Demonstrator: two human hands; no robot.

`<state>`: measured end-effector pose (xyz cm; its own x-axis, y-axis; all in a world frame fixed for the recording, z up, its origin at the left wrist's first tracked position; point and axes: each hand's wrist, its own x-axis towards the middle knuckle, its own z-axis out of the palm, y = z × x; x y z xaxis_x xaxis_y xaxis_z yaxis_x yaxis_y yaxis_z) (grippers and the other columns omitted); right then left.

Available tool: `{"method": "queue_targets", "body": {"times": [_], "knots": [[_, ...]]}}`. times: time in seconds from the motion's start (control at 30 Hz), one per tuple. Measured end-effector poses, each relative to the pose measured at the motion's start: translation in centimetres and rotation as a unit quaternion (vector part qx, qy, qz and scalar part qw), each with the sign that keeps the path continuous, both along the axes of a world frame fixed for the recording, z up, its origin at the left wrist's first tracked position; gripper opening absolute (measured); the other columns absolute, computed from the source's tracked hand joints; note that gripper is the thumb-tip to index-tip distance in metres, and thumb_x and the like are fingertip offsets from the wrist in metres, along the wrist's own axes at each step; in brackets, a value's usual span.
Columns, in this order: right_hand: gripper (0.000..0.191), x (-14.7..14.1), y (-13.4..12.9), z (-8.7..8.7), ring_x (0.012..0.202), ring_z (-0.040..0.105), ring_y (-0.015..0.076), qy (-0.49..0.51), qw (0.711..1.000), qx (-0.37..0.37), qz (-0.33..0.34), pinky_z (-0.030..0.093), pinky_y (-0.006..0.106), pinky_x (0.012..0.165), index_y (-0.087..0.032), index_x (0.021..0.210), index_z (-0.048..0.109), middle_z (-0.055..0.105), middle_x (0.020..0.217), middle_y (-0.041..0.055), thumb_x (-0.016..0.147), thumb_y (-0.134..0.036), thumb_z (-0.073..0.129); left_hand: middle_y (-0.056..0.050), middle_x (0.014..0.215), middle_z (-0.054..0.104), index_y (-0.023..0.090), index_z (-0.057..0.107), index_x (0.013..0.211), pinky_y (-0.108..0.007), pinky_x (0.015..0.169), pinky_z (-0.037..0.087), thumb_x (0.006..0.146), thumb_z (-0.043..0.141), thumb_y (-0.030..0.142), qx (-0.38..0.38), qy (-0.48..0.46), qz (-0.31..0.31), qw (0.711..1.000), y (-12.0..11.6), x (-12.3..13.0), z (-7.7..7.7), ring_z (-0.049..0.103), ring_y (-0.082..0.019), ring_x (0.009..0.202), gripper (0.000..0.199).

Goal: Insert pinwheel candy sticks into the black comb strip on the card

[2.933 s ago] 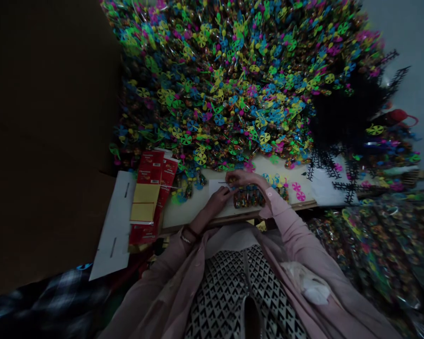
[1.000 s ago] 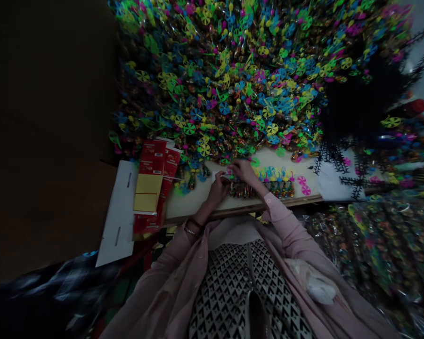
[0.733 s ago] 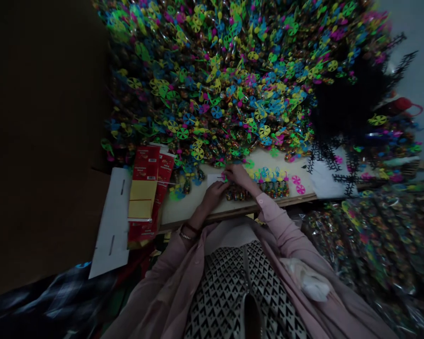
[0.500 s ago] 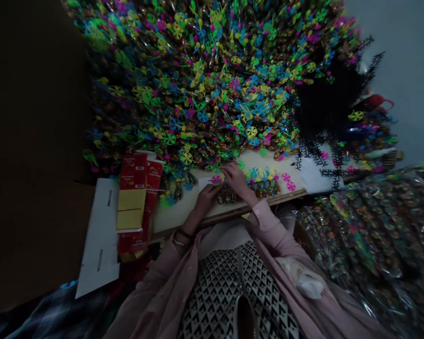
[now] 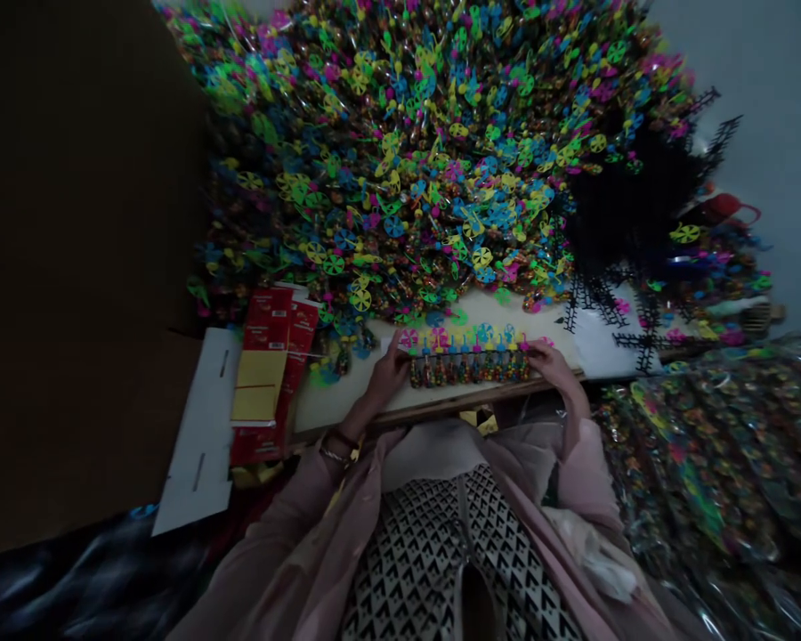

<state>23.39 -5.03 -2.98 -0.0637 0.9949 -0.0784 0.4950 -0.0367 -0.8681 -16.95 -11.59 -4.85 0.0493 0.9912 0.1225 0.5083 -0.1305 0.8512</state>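
A row of small clear candy-filled tubes (image 5: pixel 467 369) lies along the front of the worktable, with coloured pinwheel tops (image 5: pixel 485 333) pointing away from me. A thin black plastic strip (image 5: pixel 471 354) runs across their necks. At the strip's left end, my left hand (image 5: pixel 388 372) pinches it with fingers closed. My right hand (image 5: pixel 553 363) closes on the opposite end, partly covering a pink pinwheel. Fine contact at the fingertips is small and dim.
Behind the row rises a big heap of similar toys (image 5: pixel 400 178). Black comb-like strips (image 5: pixel 614 205) pile up at right. Red and yellow printed cards (image 5: pixel 260 374) and a white slotted board (image 5: pixel 197 436) lie left. Plastic-wrapped packs (image 5: pixel 721 463) fill the lower right; a cardboard panel (image 5: pixel 73 267) stands left.
My right hand has gone from the row's left part to its right end. My left hand stays at the left end. The whole row now shows between them.
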Motion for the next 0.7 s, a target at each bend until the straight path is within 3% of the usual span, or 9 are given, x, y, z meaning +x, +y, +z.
{"method": "queue_targets", "body": {"times": [0.1, 0.2, 0.3, 0.43, 0.57, 0.7], "knots": [[0.021, -0.9, -0.2, -0.4, 0.083, 0.059, 0.0202, 0.003, 1.000, 0.015, -0.018, 0.047, 0.038, 0.083, -0.021, 0.075, 0.068, 0.066, 0.084, 0.0044, 0.059, -0.033, 0.060, 0.001, 0.085, 0.067, 0.024, 0.015, 0.149, -0.026, 0.076, 0.048, 0.079, 0.056, 0.012, -0.034, -0.074, 0.042, 0.996, -0.2, 0.0, 0.5, 0.063, -0.013, 0.079, 0.082], [0.016, -1.5, -0.6, -0.6, 0.079, 0.058, 0.0207, 0.007, 0.998, 0.028, -0.054, 0.046, 0.040, 0.084, -0.023, 0.067, 0.065, 0.065, 0.076, 0.0033, 0.059, -0.035, 0.060, 0.001, 0.083, 0.067, 0.023, 0.020, 0.147, -0.025, 0.075, 0.048, 0.078, 0.056, 0.011, -0.042, -0.094, 0.055, 0.993, -0.2, 0.0, 1.0, 0.063, -0.012, 0.079, 0.079], [0.018, -1.2, -1.3, 0.2, 0.075, 0.058, 0.0201, 0.019, 0.995, 0.035, -0.094, 0.048, 0.039, 0.079, -0.023, 0.067, 0.063, 0.065, 0.074, 0.0024, 0.060, -0.039, 0.059, 0.002, 0.081, 0.067, 0.024, 0.028, 0.144, -0.025, 0.075, 0.047, 0.076, 0.056, 0.010, -0.053, -0.101, 0.058, 0.992, -0.3, 0.3, 1.6, 0.063, -0.012, 0.077, 0.075], [0.024, 1.0, -2.3, 4.0, 0.071, 0.059, 0.0184, 0.050, 0.988, 0.038, -0.137, 0.049, 0.035, 0.070, -0.022, 0.072, 0.063, 0.066, 0.075, 0.0021, 0.061, -0.043, 0.062, 0.003, 0.079, 0.067, 0.024, 0.034, 0.140, -0.026, 0.077, 0.047, 0.073, 0.057, 0.010, -0.074, -0.143, 0.032, 0.986, -0.7, 2.1, 2.4, 0.063, -0.013, 0.078, 0.072], [0.026, 3.2, -2.1, 8.2, 0.059, 0.057, 0.0178, 0.106, 0.972, 0.072, -0.195, 0.047, 0.032, 0.058, -0.023, 0.073, 0.060, 0.065, 0.068, 0.0009, 0.059, -0.043, 0.069, 0.004, 0.078, 0.065, 0.022, 0.032, 0.140, -0.025, 0.077, 0.046, 0.072, 0.056, 0.009, -0.067, -0.192, -0.025, 0.979, -0.5, 5.5, 2.6, 0.062, -0.012, 0.077, 0.073], [0.024, 3.4, -1.5, 10.3, 0.057, 0.057, 0.0206, 0.084, 0.957, 0.147, -0.234, 0.046, 0.035, 0.055, -0.026, 0.071, 0.054, 0.062, 0.066, 0.0016, 0.066, -0.049, 0.061, 0.006, 0.074, 0.061, 0.023, 0.027, 0.143, -0.024, 0.075, 0.046, 0.072, 0.058, 0.009, -0.050, -0.238, -0.018, 0.970, 0.3, 8.6, 2.3, 0.060, -0.011, 0.074, 0.078]]}}
